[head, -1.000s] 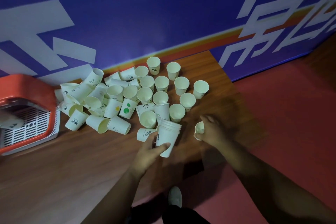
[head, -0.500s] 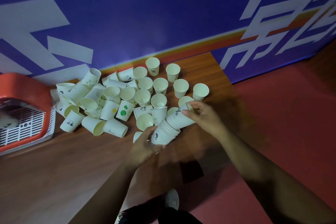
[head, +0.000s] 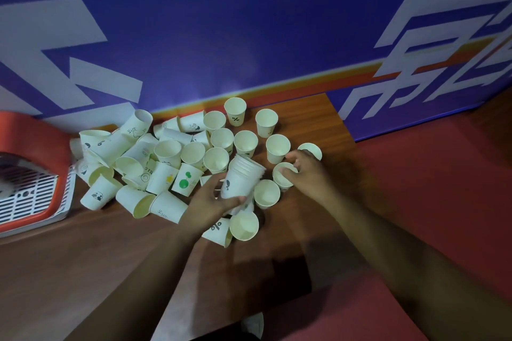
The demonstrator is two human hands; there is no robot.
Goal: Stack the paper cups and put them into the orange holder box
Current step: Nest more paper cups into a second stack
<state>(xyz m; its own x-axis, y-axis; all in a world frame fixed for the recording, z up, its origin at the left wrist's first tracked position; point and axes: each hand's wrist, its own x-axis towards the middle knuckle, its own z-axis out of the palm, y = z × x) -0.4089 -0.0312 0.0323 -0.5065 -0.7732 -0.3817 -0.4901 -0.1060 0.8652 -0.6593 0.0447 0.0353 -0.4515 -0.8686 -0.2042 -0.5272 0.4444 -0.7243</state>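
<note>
Shifted off the stack (head: 239,180) since half a second ago, right grip (head: 310,174) now closing round one upright cup (head: 281,183). On desk (head: 83,271), orange holder box (head: 30,133) far left, contents blurred; dozens of loose cups (head: 167,151) unstacked; short stack clasped in left grip (head: 210,205).

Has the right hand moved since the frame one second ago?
Yes. The right hand has gone forward, toward the wall: it now reaches the rightmost upright cup, which stood well clear of it a second ago.
</note>
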